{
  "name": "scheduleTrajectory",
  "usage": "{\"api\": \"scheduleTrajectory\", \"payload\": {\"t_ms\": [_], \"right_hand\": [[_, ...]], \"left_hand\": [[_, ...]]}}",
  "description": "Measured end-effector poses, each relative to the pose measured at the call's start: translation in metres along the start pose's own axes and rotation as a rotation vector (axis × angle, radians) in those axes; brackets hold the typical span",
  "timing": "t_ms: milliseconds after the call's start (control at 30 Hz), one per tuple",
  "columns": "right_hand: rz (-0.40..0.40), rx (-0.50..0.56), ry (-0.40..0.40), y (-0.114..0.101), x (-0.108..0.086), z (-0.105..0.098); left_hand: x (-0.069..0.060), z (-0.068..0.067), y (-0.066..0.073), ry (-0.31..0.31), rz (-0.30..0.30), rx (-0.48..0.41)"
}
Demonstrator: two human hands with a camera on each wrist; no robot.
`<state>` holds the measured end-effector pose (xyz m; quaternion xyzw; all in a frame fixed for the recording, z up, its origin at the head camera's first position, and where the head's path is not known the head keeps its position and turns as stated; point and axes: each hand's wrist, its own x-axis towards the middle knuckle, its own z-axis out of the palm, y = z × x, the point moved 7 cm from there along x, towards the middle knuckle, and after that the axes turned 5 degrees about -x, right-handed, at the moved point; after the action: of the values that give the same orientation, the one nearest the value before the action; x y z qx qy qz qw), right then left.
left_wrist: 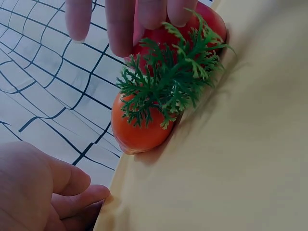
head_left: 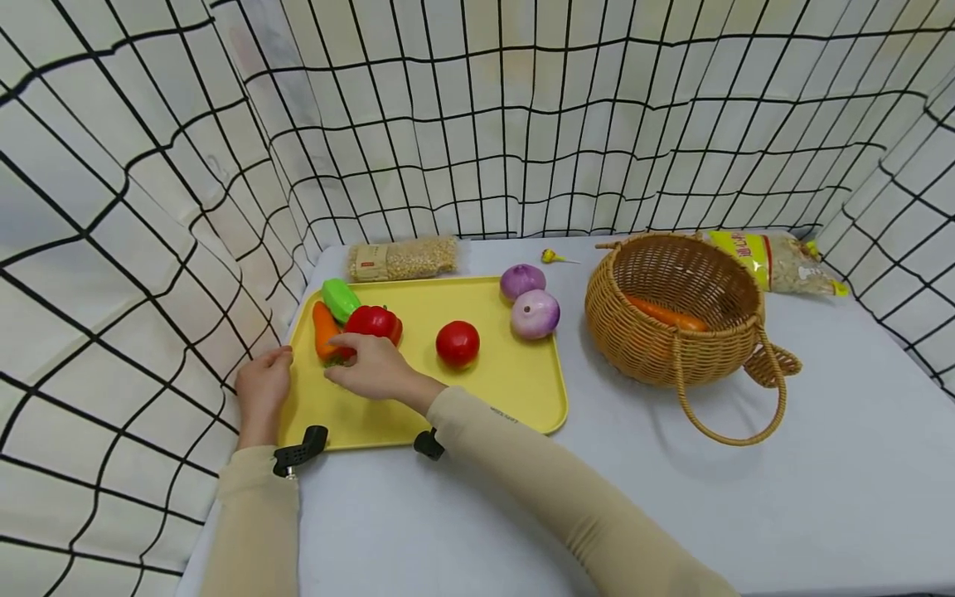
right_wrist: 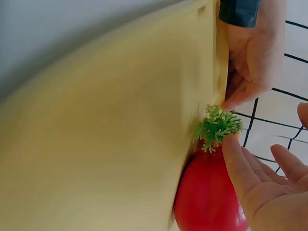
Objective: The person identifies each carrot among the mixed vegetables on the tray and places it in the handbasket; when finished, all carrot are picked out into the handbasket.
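In the head view my left hand (head_left: 263, 385) is at the left rim of a yellow tray (head_left: 492, 398). A fingertip touches the rim in the left wrist view, and the thumb is apart from it. My right hand (head_left: 376, 366) hovers over the tray's left part, thumb and fingers spread, nothing held. Its fingers are beside the leafy green top of an orange carrot (head_left: 324, 327). A red bell pepper (head_left: 376, 322) lies right of the carrot, partly behind that hand. A green pepper (head_left: 341, 299) is behind them. A red tomato (head_left: 458, 344) sits mid-tray.
Two purple onions (head_left: 535, 314) are at the tray's right edge. A wicker basket (head_left: 627, 352) with orange carrots (head_left: 667, 315) inside stands farther right. Bagged grains (head_left: 406, 259), a small yellow item (head_left: 550, 256) and another bag (head_left: 779, 261) lie along the back. Black netting borders the table.
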<state>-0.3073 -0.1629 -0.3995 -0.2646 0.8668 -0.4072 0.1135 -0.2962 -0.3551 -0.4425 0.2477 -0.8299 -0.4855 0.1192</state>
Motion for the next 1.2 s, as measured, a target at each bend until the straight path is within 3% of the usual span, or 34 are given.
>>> {"api": "scheduleTrajectory", "payload": {"t_ms": [367,833,1200], "right_hand": [[-0.003,-0.058,0.039,0.007,0.008,0.000],[0.088,-0.229,-0.081,0.015,0.012,0.014],[0.125,-0.190,-0.040,0.019,0.011,0.008]], "left_hand": [[0.001,0.001,-0.003,0.004,-0.023,-0.026],[0.000,0.001,0.000,0.007,0.003,-0.002],[-0.001,0.000,0.001,0.013,0.001,-0.018]]}}
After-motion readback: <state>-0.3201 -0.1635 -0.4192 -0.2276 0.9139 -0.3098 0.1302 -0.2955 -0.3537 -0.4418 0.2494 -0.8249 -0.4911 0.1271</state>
